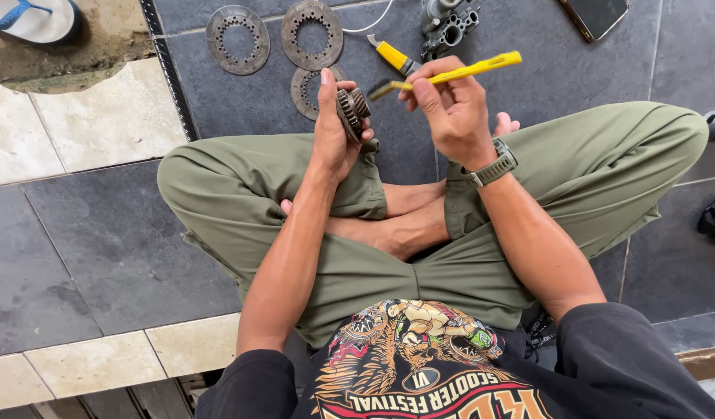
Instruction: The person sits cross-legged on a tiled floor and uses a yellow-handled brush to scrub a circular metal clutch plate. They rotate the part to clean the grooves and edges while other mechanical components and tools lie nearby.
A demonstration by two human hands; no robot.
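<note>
Left hand (336, 128) fingers clamp toothed gear (353, 109); right hand (451, 109) pinches yellow brush (458, 74), bristles beside gear. Three ring plates (237, 39) on dark tiles ahead; phone (596, 15) far right edge.

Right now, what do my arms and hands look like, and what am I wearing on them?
Both arms are bare below short black sleeves. The right wrist wears a chunky grey-green wristwatch. The left hand and right hand are ungloved, with no rings visible.

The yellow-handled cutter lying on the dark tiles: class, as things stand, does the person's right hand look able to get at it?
Probably not at once. The right hand is closed around a yellow brush, so it is occupied, though the yellow-handled cutter lies uncovered on the tiles just beyond it. The left hand holds a gear.
</note>
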